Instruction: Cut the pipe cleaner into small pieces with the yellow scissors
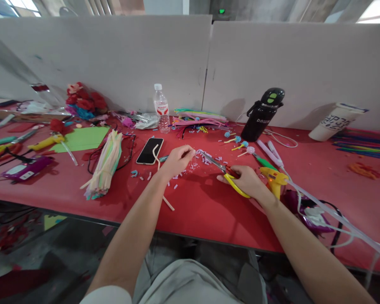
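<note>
My right hand [242, 180] grips a pair of scissors [234, 184] with yellow and red handles, its blades pointing left toward my other hand. The blades look slightly apart. My left hand [179, 160] is closed in a pinch, with a tiny lilac pipe cleaner piece [194, 153] at its fingertips, mostly hidden. Many short lilac cuttings [205, 158] lie scattered under and around the blade tips. A cream pipe cleaner [168, 203] lies partly beneath my left forearm. Several small pipe cleaner flowers [237, 139] on short stems rest beyond the scissors.
Left of my arm are a black phone [150, 151] and a pipe cleaner bundle [104, 164]. A water bottle [162, 110] and more pipe cleaners [199, 121] stand or lie behind. To the right are a black flask [262, 116], a yellow glue gun [274, 179] with cords, and a tilted cup [335, 121].
</note>
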`<state>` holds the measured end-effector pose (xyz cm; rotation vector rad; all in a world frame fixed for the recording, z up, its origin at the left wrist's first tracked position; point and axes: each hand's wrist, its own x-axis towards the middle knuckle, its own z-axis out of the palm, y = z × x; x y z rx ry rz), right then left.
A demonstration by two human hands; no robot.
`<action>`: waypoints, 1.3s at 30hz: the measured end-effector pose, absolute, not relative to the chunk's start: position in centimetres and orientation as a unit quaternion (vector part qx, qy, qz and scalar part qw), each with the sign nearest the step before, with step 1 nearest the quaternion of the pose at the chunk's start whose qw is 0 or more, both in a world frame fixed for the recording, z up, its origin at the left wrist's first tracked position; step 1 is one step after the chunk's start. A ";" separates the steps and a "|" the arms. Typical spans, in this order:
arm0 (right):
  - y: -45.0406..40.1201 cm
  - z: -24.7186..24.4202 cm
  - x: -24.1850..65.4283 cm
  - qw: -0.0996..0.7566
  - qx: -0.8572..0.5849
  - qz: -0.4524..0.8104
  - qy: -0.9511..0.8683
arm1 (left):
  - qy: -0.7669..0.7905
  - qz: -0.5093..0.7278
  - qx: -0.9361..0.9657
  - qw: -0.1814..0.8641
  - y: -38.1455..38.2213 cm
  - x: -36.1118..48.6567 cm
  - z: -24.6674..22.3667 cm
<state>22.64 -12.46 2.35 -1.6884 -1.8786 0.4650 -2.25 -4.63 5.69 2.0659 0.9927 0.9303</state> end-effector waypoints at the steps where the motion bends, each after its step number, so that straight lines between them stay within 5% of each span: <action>1: -12.4 2.3 22.7 0.285 -0.632 0.171 -0.700 | 0.382 0.356 0.787 0.328 -4.6 -2.3 5.6; 39: -12.4 2.2 22.6 0.275 -0.630 0.182 -0.703 | 0.383 0.346 0.773 0.370 -5.1 -2.0 6.1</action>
